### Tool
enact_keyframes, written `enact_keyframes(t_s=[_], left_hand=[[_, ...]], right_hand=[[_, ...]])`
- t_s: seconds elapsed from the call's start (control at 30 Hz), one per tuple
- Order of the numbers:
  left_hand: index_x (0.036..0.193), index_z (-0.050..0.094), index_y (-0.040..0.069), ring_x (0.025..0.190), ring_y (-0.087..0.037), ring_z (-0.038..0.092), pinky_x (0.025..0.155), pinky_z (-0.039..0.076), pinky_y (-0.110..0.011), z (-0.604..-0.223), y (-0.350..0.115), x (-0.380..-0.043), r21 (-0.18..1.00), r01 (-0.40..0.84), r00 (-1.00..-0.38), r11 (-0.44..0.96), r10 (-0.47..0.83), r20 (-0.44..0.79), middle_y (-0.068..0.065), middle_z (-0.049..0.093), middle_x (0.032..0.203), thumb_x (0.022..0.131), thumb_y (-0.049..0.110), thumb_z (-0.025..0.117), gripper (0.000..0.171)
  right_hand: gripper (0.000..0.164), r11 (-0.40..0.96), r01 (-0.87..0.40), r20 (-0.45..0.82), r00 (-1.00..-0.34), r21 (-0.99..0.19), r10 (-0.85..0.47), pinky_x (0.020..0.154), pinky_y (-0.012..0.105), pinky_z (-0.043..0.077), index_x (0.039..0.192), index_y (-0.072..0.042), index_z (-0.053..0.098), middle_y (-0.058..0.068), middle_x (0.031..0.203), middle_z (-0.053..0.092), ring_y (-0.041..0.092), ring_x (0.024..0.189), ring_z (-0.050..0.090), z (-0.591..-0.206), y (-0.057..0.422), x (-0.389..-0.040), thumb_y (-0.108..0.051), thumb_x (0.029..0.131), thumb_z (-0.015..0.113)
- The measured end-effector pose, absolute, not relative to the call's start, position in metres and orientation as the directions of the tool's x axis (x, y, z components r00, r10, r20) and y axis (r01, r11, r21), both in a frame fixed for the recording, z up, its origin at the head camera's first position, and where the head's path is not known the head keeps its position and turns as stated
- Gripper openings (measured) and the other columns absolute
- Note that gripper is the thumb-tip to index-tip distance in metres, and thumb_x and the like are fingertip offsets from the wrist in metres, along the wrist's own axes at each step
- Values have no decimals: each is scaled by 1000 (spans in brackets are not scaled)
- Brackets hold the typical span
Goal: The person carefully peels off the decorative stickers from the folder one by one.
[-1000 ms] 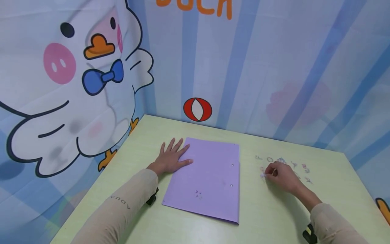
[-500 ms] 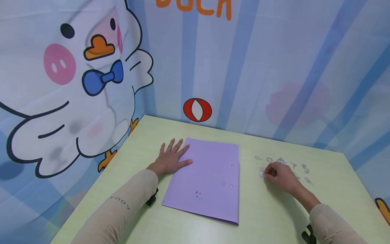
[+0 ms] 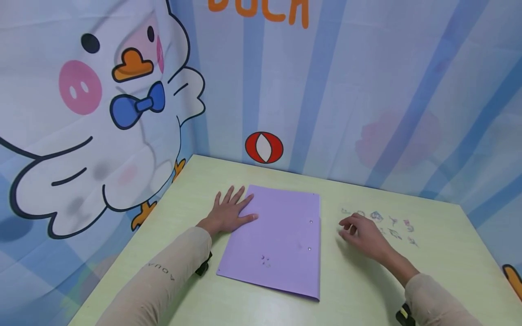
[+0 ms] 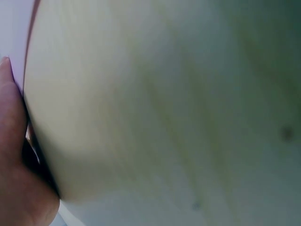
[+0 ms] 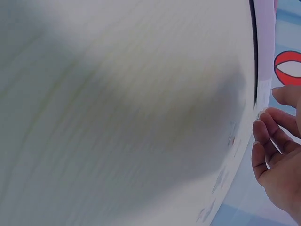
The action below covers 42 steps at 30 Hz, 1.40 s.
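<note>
My left hand [image 3: 228,213] lies with its fingers spread on the left edge of a purple folder [image 3: 281,226]; its thumb reaches onto the cover. To the right, my right hand [image 3: 364,235] hovers low over the table, fingers loosely bent and thumb apart from the index fingertip. Nothing shows between them in the head or right wrist view [image 5: 282,155]. Around and behind this hand lie rows of small, thin, sticker-like pieces, among them a bluish one [image 3: 376,216] and a pinkish one [image 3: 408,225]. Some pieces are hidden beneath the hand.
A cluster of small dark marks [image 3: 266,261] sits low on the folder, which has two small metal-looking dots along its right side. The pale yellow table [image 3: 261,308] meets a printed cloth backdrop [image 3: 326,90] at the back and left.
My right hand has moved a little left from the small pieces towards the folder, and its thumb and index finger have parted. The left hand stays where it was.
</note>
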<state>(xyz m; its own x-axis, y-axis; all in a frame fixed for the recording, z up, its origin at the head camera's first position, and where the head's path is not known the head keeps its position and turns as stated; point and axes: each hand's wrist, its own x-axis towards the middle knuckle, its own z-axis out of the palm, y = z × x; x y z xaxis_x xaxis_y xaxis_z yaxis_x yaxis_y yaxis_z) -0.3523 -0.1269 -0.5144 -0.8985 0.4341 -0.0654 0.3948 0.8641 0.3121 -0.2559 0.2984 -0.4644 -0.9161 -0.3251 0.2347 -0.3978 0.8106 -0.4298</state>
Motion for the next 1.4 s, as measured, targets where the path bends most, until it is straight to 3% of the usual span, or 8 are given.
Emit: enact_keyframes(t_s=[0.4,0.57,0.77,1.07,1.4], left_hand=[[171,22,27,163,-41,-6,123,-4,-70,-508,-127,-348,269,410,-895,872,441,-66,-8,5,179,103,73,41,84],[171,22,27,163,-41,-6,123,-4,-71,-509,-126,-349,269,413,-894,870,443,-62,-9,5,179,103,73,41,84],[171,22,27,163,-41,-6,123,-4,-71,-510,-126,-350,274,413,-894,868,444,-60,-9,5,179,103,73,42,84],[171,22,28,163,-41,-7,123,-5,-70,-513,-127,-351,283,408,-895,868,441,-63,-9,5,179,102,73,41,84],[172,18,29,162,-37,-14,122,-13,-67,-524,-127,-358,298,395,-898,869,433,-71,-5,-1,179,101,77,38,88]], right_hand=[[47,787,-427,223,-904,-445,-364,91,52,54,131,3,70,15,122,66,34,111,65,-467,267,-256,-31,98,76],[64,794,-433,189,-901,-427,-389,107,61,47,142,1,64,19,138,62,42,131,57,-466,252,-256,-42,97,77],[84,789,-434,129,-897,-434,-422,114,65,39,154,-4,54,19,155,52,43,144,46,-465,236,-254,-59,94,74],[88,766,-464,107,-877,-444,-469,117,62,37,155,-4,53,18,156,51,43,146,44,-469,216,-250,-59,91,76],[85,742,-513,105,-845,-431,-524,117,55,41,153,-5,56,15,152,55,35,142,50,-468,192,-246,-60,91,77]])
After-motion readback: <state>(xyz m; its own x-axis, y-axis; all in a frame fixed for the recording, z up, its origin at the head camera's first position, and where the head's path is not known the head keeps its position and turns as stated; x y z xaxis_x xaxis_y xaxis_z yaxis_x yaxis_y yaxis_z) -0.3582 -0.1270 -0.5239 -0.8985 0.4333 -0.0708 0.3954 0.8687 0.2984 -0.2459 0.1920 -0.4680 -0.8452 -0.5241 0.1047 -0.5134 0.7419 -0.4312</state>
